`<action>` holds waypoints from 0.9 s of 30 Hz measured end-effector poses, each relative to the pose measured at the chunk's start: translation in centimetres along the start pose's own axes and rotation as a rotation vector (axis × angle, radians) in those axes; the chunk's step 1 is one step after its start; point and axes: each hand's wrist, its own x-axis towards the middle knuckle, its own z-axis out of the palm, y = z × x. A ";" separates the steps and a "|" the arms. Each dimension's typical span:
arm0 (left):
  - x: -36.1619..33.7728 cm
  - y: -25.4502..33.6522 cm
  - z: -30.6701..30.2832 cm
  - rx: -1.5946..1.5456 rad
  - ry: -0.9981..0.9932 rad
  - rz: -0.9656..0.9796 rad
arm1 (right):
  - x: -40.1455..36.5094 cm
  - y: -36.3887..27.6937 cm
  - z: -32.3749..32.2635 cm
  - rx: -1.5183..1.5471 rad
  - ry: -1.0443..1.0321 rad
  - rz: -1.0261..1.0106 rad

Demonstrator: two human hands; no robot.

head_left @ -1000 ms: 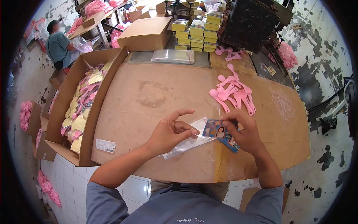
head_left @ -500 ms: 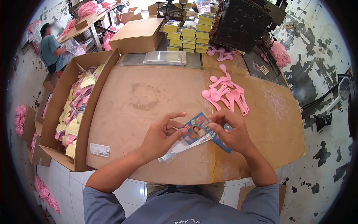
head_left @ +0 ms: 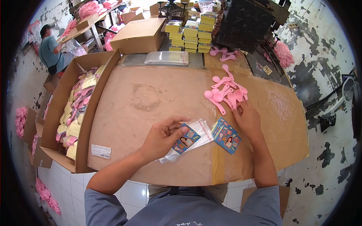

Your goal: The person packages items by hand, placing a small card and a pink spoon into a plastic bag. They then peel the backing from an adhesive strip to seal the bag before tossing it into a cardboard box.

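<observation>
My left hand (head_left: 161, 138) pinches a small blue printed card (head_left: 186, 141) between thumb and fingers, above clear plastic bags (head_left: 203, 132) lying on the cardboard-covered table. Beside the bags is a fanned stack of matching blue cards (head_left: 227, 138). My right hand (head_left: 249, 119) reaches to the near edge of a pile of pink plastic spoons (head_left: 218, 96). Its thumb and fingers close around the handle of one pink spoon (head_left: 232, 98), which still lies against the others; the fingers partly cover that handle.
A long open carton (head_left: 109, 81) of packed spoons and cards stands at the left. Along the back are a closed cardboard box (head_left: 137, 35), a pack of clear bags (head_left: 166, 58), stacked yellow-edged cards (head_left: 191, 34) and a black box (head_left: 243, 24). A person (head_left: 52, 49) sits far left.
My right hand has left the card and moved up to the spoons, uncovering the card stack. My left hand keeps the card, now lowered slightly toward me over the bags.
</observation>
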 end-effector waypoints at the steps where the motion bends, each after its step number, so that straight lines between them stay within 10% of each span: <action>1: -0.1 0.0 0.1 -0.008 -0.010 0.003 | 0.0 -0.1 0.1 0.016 -0.002 -0.004; 4: -0.2 0.0 0.1 -0.011 -0.009 0.015 | 0.2 -0.2 0.2 0.338 0.107 -0.083; 7: -0.1 0.0 0.1 -0.005 -0.001 0.013 | -1.3 -2.9 -3.2 0.727 -0.305 -0.094; 16: -0.1 -0.9 -0.1 0.162 -0.059 -0.018 | -2.7 -5.6 -4.9 0.648 -0.359 -0.580; 27: -0.4 -1.6 0.8 0.238 -0.191 0.119 | -4.0 -10.3 -4.0 1.008 -0.684 -0.555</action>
